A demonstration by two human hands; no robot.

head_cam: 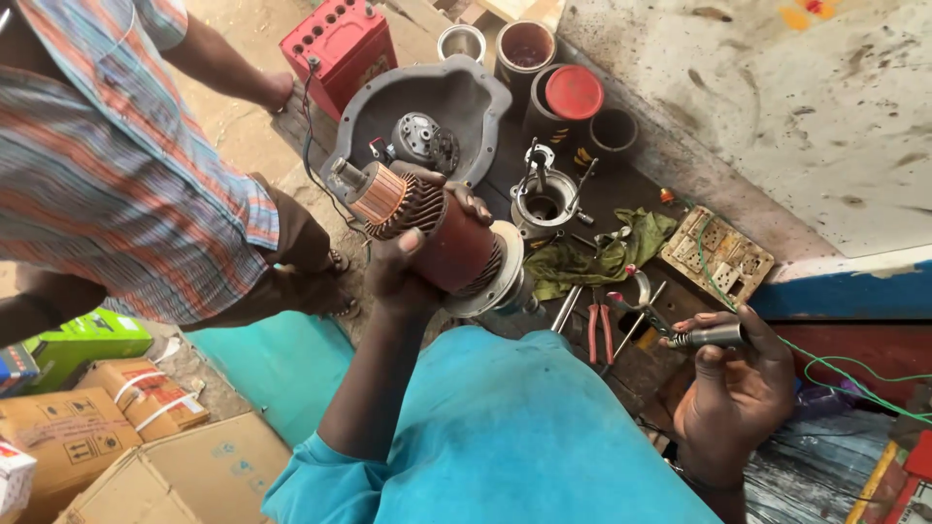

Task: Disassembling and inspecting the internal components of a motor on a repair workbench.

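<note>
A person in a striped shirt (116, 165) stands at far left. The left hand (413, 267) wraps closed around a red motor armature (437, 233), lifted above the grey housing cover (466, 97). Further right, the right hand (738, 388) pinches a small metal tool (704, 337) near red-handled pliers (599, 332).

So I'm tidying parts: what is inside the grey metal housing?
Inside the grey metal housing lies a small round silver part with a dark piece beside it. The motor armature, held in the left hand, covers the housing's near edge, so anything there is hidden.
</note>
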